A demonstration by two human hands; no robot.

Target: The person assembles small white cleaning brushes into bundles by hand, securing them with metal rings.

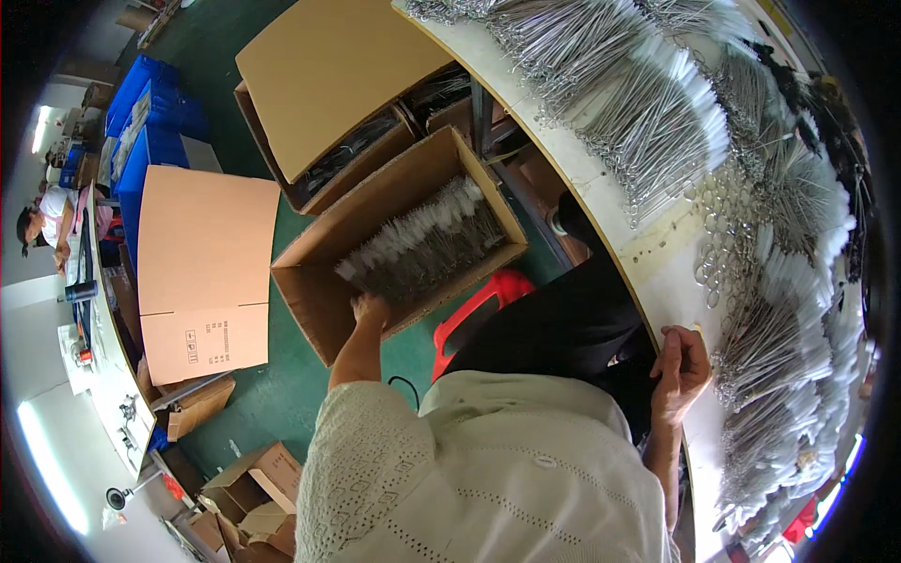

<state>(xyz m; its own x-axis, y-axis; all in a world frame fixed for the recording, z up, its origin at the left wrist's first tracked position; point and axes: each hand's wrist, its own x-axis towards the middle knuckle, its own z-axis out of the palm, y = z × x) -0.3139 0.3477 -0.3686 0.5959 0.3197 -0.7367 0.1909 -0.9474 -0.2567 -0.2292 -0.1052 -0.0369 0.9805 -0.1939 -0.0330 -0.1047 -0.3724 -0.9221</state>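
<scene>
My left hand (371, 308) reaches down into an open cardboard box (314, 242), beside the near-left end of a row of white-bristled wire brushes (413, 239). Its fingers are small and dim there, so whether they grip a brush cannot be made out. My right hand (680, 371) rests at the edge of the white worktable (657, 272), its fingers curled in and the thumb against them. Nothing shows in it. Close to its right lie piles of thin wire brushes (779, 352) with looped metal handles and white bristles.
More brush bundles (648, 113) cover the table's far part. Behind the open box stands another carton under a large cardboard sheet (338, 75). A red plastic stool (479, 314) is beside my leg. Another carton (206, 281) stands left, and a person (56, 216) sits at a far-left bench.
</scene>
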